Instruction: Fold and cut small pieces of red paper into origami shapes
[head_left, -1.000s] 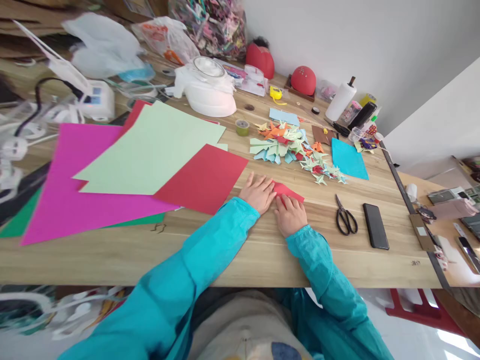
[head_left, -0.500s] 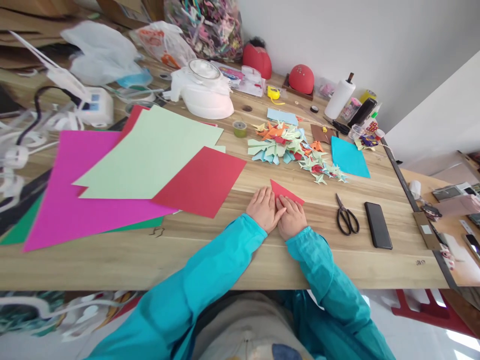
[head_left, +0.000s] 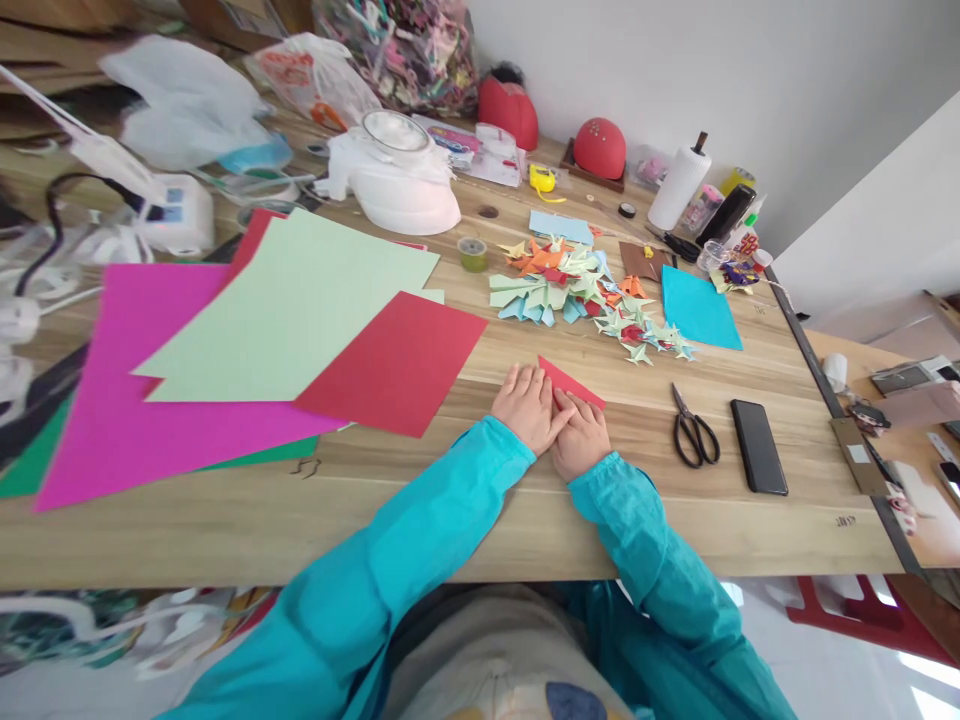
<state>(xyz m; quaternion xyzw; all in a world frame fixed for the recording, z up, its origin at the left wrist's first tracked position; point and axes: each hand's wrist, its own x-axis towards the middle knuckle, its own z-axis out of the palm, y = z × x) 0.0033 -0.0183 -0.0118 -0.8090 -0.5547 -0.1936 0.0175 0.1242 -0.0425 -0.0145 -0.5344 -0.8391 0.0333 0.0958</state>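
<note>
A small folded piece of red paper (head_left: pixel 570 381) lies on the wooden table, its long edge slanting down to the right past my fingertips. My left hand (head_left: pixel 529 410) rests flat at its left end, fingers stretched forward. Close against it, my right hand (head_left: pixel 582 436) has its fingers bent together on the paper, pressing its near side. The thumbs meet between the hands, and the paper's lower part is hidden beneath them. Black-handled scissors (head_left: pixel 695 428) lie to the right of my right hand, with a black phone (head_left: pixel 759 446) beyond them.
Left of my hands are a larger red sheet (head_left: pixel 401 365), pale green sheets (head_left: pixel 300 310) and a magenta sheet (head_left: pixel 97 400). A pile of folded paper pieces (head_left: pixel 570 280) lies ahead, beside turquoise paper (head_left: pixel 700 307). A tape roll (head_left: pixel 472 254) sits near the sheets.
The view has shifted slightly. My hands stay pressed on the folded red paper in nearly the same pose; nothing else has visibly moved.
</note>
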